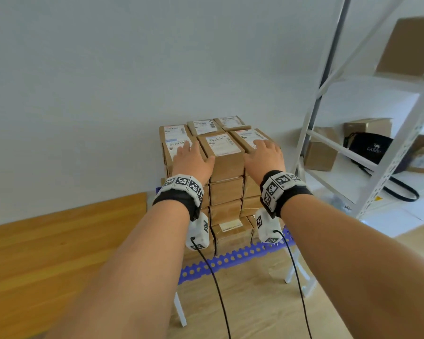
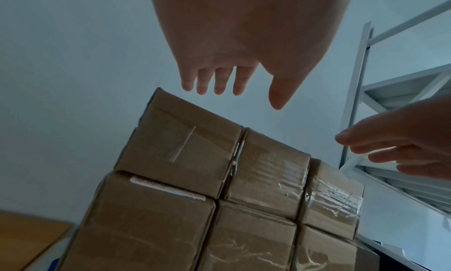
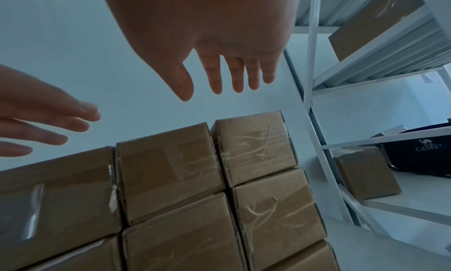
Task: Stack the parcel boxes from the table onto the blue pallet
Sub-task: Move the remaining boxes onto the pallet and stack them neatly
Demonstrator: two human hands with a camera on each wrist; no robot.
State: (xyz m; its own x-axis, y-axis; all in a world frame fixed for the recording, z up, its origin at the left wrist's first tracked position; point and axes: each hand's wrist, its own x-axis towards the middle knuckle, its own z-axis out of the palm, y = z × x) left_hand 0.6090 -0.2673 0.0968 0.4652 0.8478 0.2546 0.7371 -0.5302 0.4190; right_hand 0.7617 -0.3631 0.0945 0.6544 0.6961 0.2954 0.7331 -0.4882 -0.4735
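Note:
A tall stack of brown parcel boxes (image 1: 227, 189) stands on the blue pallet (image 1: 230, 260) against the wall. Its top layer carries white shipping labels. My left hand (image 1: 191, 155) hovers open, fingers straight, over the top left box (image 1: 174, 139). My right hand (image 1: 264, 152) hovers open over the top right box (image 1: 251, 138). The middle front box (image 1: 223, 150) lies between the two hands. In the left wrist view the left hand (image 2: 234, 82) is clear above the boxes (image 2: 185, 151). In the right wrist view the right hand (image 3: 219, 82) also floats above the stack (image 3: 195, 178), holding nothing.
A white metal shelf rack (image 1: 313, 133) stands right of the stack, with cardboard boxes (image 1: 320, 155) and a black bag (image 1: 372, 148) on its shelves. A wooden tabletop (image 1: 59, 241) lies at lower left. Pale floor shows in front of the pallet.

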